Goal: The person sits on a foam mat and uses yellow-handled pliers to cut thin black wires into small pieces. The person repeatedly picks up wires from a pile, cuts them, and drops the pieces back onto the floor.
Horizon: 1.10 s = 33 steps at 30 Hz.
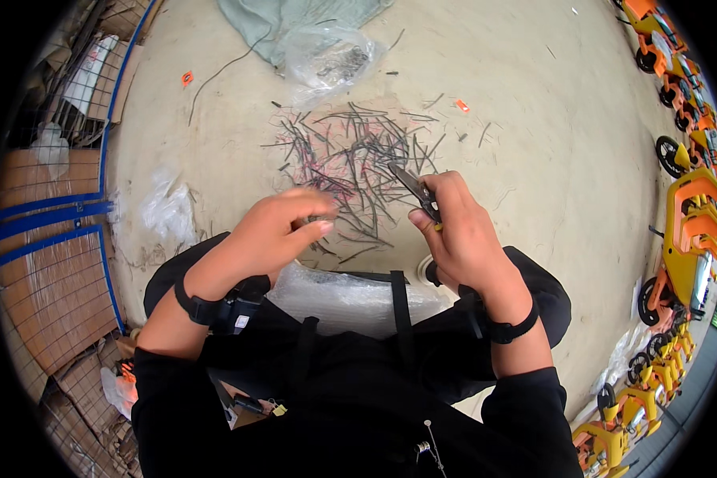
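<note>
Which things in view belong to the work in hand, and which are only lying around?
Seemingly in use:
dark hand tool, held in the right hand
scattered dark strips

Seemingly just lying around:
crumpled clear plastic at left
small orange piece

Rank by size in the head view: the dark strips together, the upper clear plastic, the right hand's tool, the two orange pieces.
Dark strips
Clear plastic
Tool, partly covered by right hand
Left orange piece, right orange piece: too alike to rank
</note>
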Tool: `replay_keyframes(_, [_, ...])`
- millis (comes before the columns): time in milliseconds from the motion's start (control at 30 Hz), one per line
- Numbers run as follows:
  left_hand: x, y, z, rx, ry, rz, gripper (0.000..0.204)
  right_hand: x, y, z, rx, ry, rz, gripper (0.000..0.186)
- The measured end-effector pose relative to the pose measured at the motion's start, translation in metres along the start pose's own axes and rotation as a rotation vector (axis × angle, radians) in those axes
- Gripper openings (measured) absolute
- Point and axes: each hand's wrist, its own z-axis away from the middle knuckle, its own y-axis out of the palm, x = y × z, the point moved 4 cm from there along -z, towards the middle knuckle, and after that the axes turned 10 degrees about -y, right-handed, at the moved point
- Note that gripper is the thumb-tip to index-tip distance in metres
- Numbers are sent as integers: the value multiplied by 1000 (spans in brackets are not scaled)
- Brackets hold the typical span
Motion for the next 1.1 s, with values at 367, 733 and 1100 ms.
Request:
replay_keyframes(367, [-28, 6, -11, 65, -188, 582, 28, 31, 18, -9, 23, -106, 55, 38])
replay_keyframes(733, [-29, 2, -11, -5, -151, 560, 12, 39, 22, -9, 213, 133, -425, 43])
replay_keyframes(1100, [-24, -3, -12, -23, -214, 537, 12, 34, 29, -9, 234, 163, -458, 47])
